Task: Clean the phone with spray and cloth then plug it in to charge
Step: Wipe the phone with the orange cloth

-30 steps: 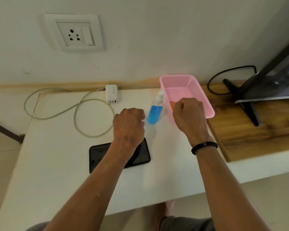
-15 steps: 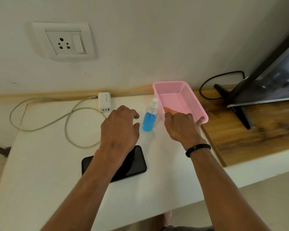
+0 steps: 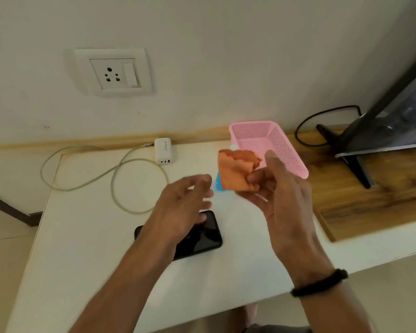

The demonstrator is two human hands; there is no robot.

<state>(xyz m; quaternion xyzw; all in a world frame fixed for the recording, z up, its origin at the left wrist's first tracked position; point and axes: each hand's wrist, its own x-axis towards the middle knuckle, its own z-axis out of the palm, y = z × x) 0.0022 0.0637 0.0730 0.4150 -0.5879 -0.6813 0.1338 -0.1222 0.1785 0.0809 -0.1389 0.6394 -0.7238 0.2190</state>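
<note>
— How far along was it?
— Barely begun. The right hand [image 3: 281, 188] pinched the orange cloth [image 3: 235, 169] up in front of the pink basket [image 3: 283, 150]; the phone [image 3: 202, 236] lay unwiped on the tabletop [image 3: 94, 248], charger [image 3: 163, 151] unplugged.
— And half a second before?
— That hand was reaching into the basket. The left hand [image 3: 185, 205], empty and loosely spread, had drifted above the phone toward the half-hidden spray bottle [image 3: 218, 183].

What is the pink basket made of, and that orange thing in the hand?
The pink basket looks like thin moulded plastic: its walls are a smooth, even pink, pierced by neat rows of tiny holes. The orange cloth, pinched in the right hand, looks like soft matte fabric, maybe microfibre: it crumples into folds and has no shine.
</note>
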